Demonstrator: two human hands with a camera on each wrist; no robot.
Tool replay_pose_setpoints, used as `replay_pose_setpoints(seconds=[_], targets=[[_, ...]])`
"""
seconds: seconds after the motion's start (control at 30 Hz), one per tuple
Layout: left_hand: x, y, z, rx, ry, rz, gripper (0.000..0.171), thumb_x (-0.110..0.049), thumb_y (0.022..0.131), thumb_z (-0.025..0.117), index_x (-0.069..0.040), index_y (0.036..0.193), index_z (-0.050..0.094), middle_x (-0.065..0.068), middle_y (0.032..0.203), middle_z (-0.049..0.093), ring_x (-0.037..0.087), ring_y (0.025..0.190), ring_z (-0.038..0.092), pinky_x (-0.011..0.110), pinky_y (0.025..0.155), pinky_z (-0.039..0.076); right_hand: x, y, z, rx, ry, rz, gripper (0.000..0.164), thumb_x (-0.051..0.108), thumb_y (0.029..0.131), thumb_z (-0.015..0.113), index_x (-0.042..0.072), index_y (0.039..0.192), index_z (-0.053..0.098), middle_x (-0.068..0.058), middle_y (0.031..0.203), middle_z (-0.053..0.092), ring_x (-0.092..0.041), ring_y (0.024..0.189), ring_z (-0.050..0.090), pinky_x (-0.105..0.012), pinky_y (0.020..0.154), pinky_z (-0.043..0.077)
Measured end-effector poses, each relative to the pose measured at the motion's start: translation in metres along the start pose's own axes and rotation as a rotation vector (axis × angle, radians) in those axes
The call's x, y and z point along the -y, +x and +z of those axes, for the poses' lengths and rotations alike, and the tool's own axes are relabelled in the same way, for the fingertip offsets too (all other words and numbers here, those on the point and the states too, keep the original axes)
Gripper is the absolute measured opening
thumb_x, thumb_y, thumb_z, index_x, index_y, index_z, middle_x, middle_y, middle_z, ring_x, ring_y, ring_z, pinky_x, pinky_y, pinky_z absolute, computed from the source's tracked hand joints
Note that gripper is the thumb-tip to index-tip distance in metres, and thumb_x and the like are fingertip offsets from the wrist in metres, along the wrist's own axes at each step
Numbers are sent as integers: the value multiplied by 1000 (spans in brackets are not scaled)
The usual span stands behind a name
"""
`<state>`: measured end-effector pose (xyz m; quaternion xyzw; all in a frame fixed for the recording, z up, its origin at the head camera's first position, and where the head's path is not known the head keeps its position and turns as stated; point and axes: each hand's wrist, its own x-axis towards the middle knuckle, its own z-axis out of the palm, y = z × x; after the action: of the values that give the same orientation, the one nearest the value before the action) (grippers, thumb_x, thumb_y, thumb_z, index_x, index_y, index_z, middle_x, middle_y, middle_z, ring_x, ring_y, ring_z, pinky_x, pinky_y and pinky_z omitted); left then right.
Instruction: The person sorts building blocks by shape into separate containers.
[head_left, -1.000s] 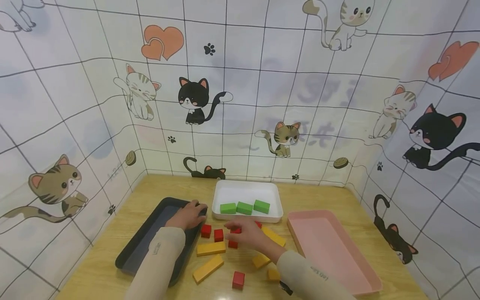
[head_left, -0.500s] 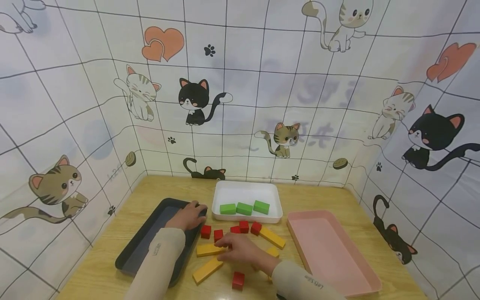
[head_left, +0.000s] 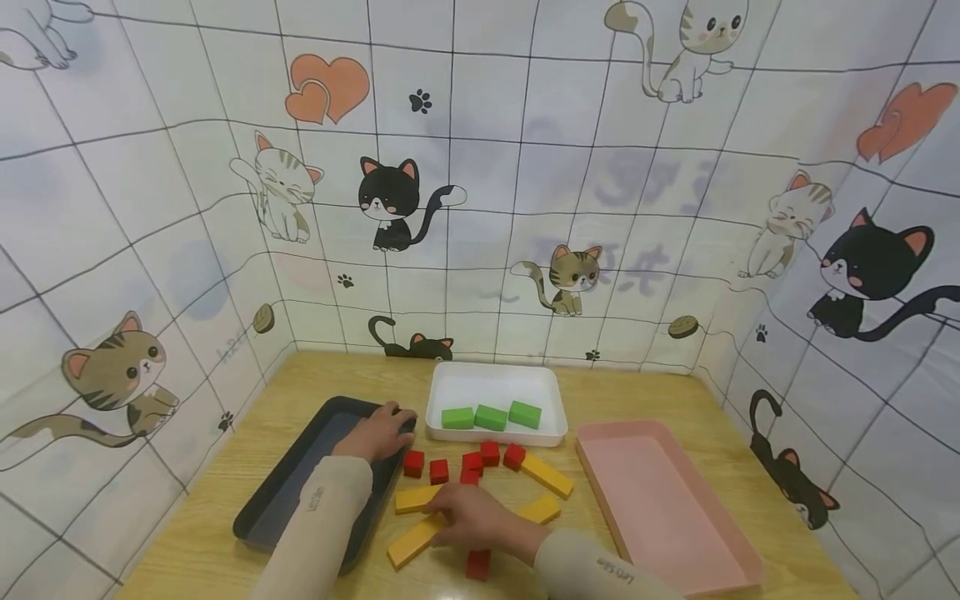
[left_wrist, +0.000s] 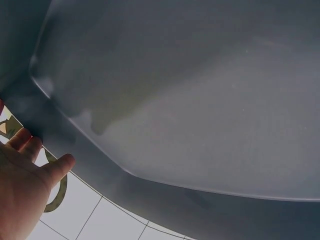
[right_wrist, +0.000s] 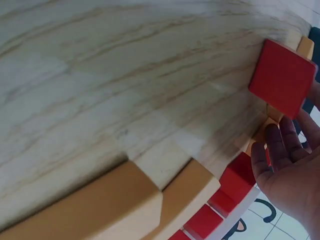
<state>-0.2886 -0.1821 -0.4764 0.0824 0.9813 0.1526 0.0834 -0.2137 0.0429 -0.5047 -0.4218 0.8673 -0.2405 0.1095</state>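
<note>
My left hand [head_left: 380,433] lies over the right rim of the dark grey tray [head_left: 288,483], near its far corner. In the left wrist view its fingertips [left_wrist: 31,142] are right at the tray's edge. My right hand [head_left: 474,518] is low over the blocks, its thumb and fingers spread around the right end of a long yellow block [head_left: 411,543]. Its fingertips overlap another yellow block [head_left: 415,500] just behind. A red cube [head_left: 477,566] stands near its heel; in the right wrist view this red cube [right_wrist: 282,77] covers part of the gap between thumb and fingers.
Several red cubes [head_left: 490,453] lie beyond the right hand. Yellow blocks [head_left: 547,476] lie on its right. A white tray [head_left: 495,384] with three green blocks [head_left: 491,417] stands at the back, and a pink tray [head_left: 663,500] at the right. Cat-patterned cloth [head_left: 480,208] surrounds the table.
My right hand has moved left and toward the front, from over the red cubes to the end of the front left yellow block. My left hand stays on the dark tray's rim.
</note>
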Motion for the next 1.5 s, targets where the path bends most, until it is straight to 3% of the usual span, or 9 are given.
replay_pose_setpoints(seconds=[0.6,0.9,1.13,1.3,1.5], targets=[[-4,-3,-1,0,5,3,45,-31,99,61,-18,142,54,21,151,37,42,138,37,65,106,33,10,0,-1,61,-175,41,33,17,80,82,18,112,76,10,101,64,-1,87,54,-16,75,46],[-4,-4,0,-4,7,5,45,-31,99,62,-19,142,54,20,151,37,43,137,38,65,104,34,6,-1,-8,68,-130,19,29,22,82,81,19,110,77,13,99,64,2,84,52,-16,75,46],[0,-3,1,-4,8,22,45,-31,99,61,-18,142,54,21,151,37,43,137,38,66,105,33,2,-1,-15,71,-53,55,26,25,82,81,21,108,77,17,99,63,3,86,53,-20,80,48],[-1,-2,0,-2,4,18,45,-31,99,62,-19,142,54,21,151,37,44,137,38,66,104,33,0,-5,-22,24,-50,84,26,25,83,80,22,109,76,17,101,63,1,89,54,-22,84,49],[-2,-1,-1,-2,11,23,46,-31,100,61,-19,143,53,20,152,36,42,139,36,66,106,31,-6,-8,-37,-68,-46,79,26,21,83,80,17,108,76,14,100,66,-2,85,54,-19,79,48]])
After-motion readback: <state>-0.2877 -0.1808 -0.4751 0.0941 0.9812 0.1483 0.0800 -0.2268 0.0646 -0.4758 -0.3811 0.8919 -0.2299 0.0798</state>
